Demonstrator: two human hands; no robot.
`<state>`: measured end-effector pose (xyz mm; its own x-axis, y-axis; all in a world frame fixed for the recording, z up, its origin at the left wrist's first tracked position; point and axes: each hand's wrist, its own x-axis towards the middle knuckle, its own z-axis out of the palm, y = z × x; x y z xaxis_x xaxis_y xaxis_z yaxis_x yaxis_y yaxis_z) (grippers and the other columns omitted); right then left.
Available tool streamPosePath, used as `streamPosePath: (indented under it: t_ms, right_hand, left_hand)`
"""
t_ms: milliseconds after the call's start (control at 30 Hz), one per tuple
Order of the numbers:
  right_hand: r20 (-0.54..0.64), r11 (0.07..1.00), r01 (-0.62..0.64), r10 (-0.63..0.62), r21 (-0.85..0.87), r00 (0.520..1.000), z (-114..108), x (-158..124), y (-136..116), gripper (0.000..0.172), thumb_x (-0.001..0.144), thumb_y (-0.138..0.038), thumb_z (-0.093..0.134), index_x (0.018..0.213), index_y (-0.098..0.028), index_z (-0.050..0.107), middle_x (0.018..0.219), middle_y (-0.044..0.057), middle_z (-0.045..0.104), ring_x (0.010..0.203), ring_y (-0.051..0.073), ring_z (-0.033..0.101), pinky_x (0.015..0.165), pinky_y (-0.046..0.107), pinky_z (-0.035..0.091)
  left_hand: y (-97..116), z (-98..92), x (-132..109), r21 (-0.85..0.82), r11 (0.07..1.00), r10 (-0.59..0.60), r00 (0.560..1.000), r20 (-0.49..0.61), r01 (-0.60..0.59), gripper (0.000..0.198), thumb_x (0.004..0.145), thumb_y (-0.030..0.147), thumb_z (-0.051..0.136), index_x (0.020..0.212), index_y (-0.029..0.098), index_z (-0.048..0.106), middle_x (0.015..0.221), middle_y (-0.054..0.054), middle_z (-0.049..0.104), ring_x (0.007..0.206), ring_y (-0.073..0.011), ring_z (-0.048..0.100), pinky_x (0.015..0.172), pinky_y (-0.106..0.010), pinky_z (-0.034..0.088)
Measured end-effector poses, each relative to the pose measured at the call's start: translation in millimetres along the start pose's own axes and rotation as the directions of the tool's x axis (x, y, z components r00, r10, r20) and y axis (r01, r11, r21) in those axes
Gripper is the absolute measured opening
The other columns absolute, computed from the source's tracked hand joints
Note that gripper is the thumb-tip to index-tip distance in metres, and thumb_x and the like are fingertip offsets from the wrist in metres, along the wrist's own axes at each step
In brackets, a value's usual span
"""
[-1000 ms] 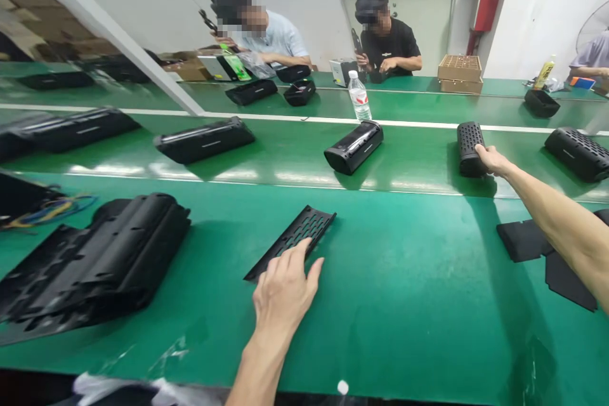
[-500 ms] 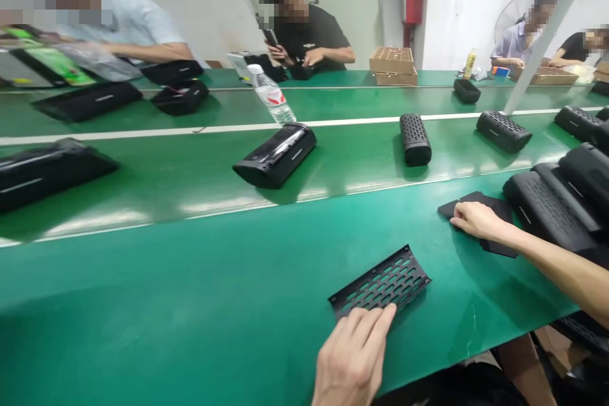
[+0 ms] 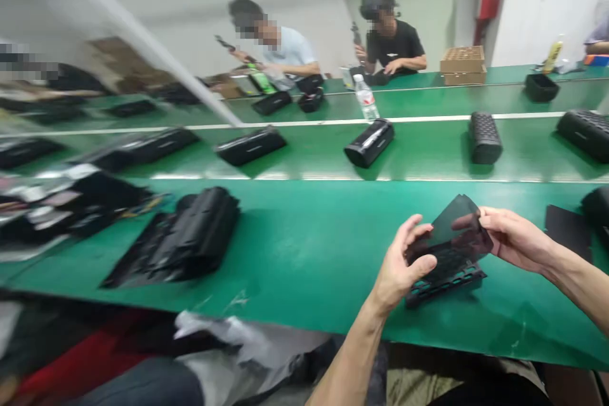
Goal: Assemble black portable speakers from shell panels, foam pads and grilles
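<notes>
A thin dark see-through sheet point(image 3: 447, 235), perhaps mesh cloth, is held up tilted between my two hands. My right hand point(image 3: 518, 238) pinches its right edge between thumb and fingers. At the left edge, my left hand point(image 3: 397, 266) has its thumb in front and its fingers behind, partly hidden by the sheet. Just below lies the black slotted grille panel point(image 3: 447, 285) on the green table, partly covered from view. More dark sheets point(image 3: 568, 231) lie flat to the right of my right hand.
Black speaker-like housings point(image 3: 370, 143) stand along the green belt beyond the table point(image 3: 304, 254). A stack of black grilles point(image 3: 195, 235) lies to the left, with a water bottle point(image 3: 365, 98) farther back. Several people sit across the line.
My right hand has lifted a dark sheet from the pile and brought it over the grille panel. My left hand has moved from the panel to the sheet. The view has swung left.
</notes>
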<state>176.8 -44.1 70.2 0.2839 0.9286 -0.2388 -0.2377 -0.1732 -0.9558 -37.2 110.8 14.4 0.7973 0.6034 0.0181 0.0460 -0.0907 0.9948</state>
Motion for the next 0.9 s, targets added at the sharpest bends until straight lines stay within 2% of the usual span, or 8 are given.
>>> streamPosePath:
  t_ms: [133, 233, 333, 433, 533, 667, 767, 900]
  right_hand:
    - [0.038, 0.985, -0.118, 0.124, -0.126, 0.992, 4, 14, 30, 0.037, 0.085, -0.058, 0.064, 0.077, -0.025, 0.051, 0.08, 0.004, 0.065, 0.076, 0.021, 0.066, 0.072, 0.038, 0.06]
    - [-0.004, 0.922, -0.172, 0.182, -0.347, 0.983, -2, 22, 49, 0.031, 0.084, -0.05, 0.06, 0.071, -0.025, 0.046, 0.063, -0.001, 0.054, 0.055, 0.015, 0.048, 0.053, 0.028, 0.041]
    - [-0.065, 0.787, -0.168, 0.161, -0.594, 0.985, -6, 23, 61, 0.027, 0.081, -0.036, 0.062, 0.065, -0.024, 0.045, 0.057, -0.003, 0.047, 0.053, 0.013, 0.035, 0.054, 0.028, 0.024]
    - [-0.097, 0.622, -0.162, 0.138, -0.766, 0.986, -10, 19, 62, 0.031, 0.08, -0.029, 0.067, 0.06, -0.023, 0.044, 0.054, -0.002, 0.045, 0.054, 0.014, 0.034, 0.057, 0.031, 0.018]
    - [-0.103, 0.51, -0.162, 0.143, -0.845, 0.984, -17, 13, 55, 0.038, 0.089, -0.042, 0.068, 0.063, -0.024, 0.047, 0.056, 0.0, 0.053, 0.053, 0.017, 0.042, 0.058, 0.032, 0.022]
    - [-0.146, 0.461, -0.164, 0.075, -0.872, 0.987, -29, 17, 48, 0.04, 0.093, -0.064, 0.064, 0.096, -0.024, 0.062, 0.083, 0.005, 0.071, 0.069, 0.023, 0.061, 0.062, 0.032, 0.035]
    - [-0.128, 0.474, -0.12, 0.015, -0.872, 0.992, -32, 29, 54, 0.04, 0.089, -0.055, 0.068, 0.116, -0.025, 0.066, 0.105, 0.008, 0.072, 0.083, 0.025, 0.065, 0.072, 0.034, 0.041]
    - [-0.093, 0.547, -0.074, -0.006, -0.834, 0.996, -31, 40, 65, 0.018, 0.086, -0.04, 0.066, 0.094, -0.024, 0.069, 0.093, 0.006, 0.065, 0.079, 0.023, 0.06, 0.072, 0.035, 0.04]
  left_hand:
    - [-3, -15.3, -1, 0.155, 0.975, -0.158, 0.987, -0.02, 0.16, 0.049, 0.089, 0.06, 0.066, 0.108, 0.015, 0.071, 0.092, -0.009, 0.078, 0.084, -0.0235, 0.072, 0.077, -0.033, 0.056]
    - [-7, -16.4, -7, 0.304, 0.939, -0.157, 0.987, -0.04, 0.162, 0.025, 0.088, 0.042, 0.067, 0.094, 0.019, 0.072, 0.089, -0.006, 0.078, 0.083, -0.0228, 0.072, 0.076, -0.032, 0.052]
    - [-9, -8.2, -9, 0.488, 0.857, -0.154, 0.986, -0.057, 0.162, 0.012, 0.089, 0.03, 0.066, 0.093, 0.021, 0.074, 0.087, -0.006, 0.079, 0.087, -0.0268, 0.073, 0.081, -0.036, 0.047]
    - [-10, 1.4, -10, 0.631, 0.756, -0.154, 0.984, -0.085, 0.173, 0.01, 0.092, 0.025, 0.068, 0.098, 0.022, 0.074, 0.09, -0.009, 0.08, 0.091, -0.0328, 0.075, 0.083, -0.04, 0.044]
    - [-10, 2.9, -16, 0.709, 0.681, -0.154, 0.982, -0.106, 0.184, 0.016, 0.093, 0.027, 0.071, 0.108, 0.022, 0.072, 0.098, -0.011, 0.08, 0.092, -0.0342, 0.076, 0.081, -0.04, 0.045]
    - [-17, -10.2, -21, 0.793, 0.585, -0.033, 0.982, -0.187, 0.171, 0.037, 0.09, 0.034, 0.077, 0.123, 0.02, 0.068, 0.115, -0.012, 0.074, 0.102, -0.0329, 0.072, 0.088, -0.042, 0.052]
    - [-26, -21.4, -17, 0.736, 0.668, 0.02, 0.987, -0.16, 0.106, 0.032, 0.087, 0.03, 0.076, 0.118, 0.022, 0.073, 0.119, -0.013, 0.071, 0.113, -0.0343, 0.066, 0.098, -0.047, 0.051]
    - [-33, -27.2, -12, 0.565, 0.821, -0.013, 0.992, -0.125, 0.081, 0.013, 0.092, 0.031, 0.065, 0.088, 0.023, 0.074, 0.1, -0.009, 0.075, 0.103, -0.0294, 0.065, 0.097, -0.045, 0.05]
